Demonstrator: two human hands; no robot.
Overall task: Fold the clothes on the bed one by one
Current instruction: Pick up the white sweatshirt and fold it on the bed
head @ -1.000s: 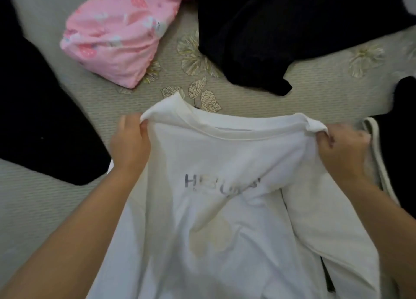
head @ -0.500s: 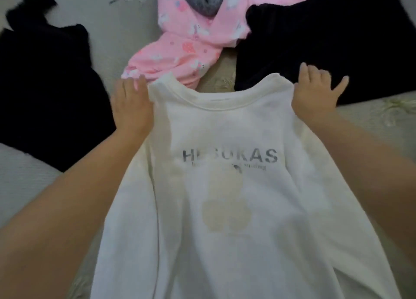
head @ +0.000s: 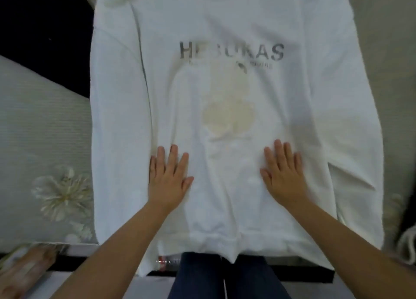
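Sweatshirt [head: 229, 123] lies print-up on the bed [head: 40, 123]; my left hand [head: 168, 179] at seven o'clock and right hand [head: 284, 177] at five press flat, fingers spread, holding nothing, smoothing it for folding.

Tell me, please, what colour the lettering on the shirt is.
Dark grey lettering on the white shirt, head view.

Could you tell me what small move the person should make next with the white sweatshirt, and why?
Probably fold one sleeve side inward. The white sweatshirt lies spread flat, print up, on the bed, with its hem hanging over the near edge. The left hand and right hand both rest flat on its lower front with fingers straight, so smoothing looks done and no fold has yet been made.
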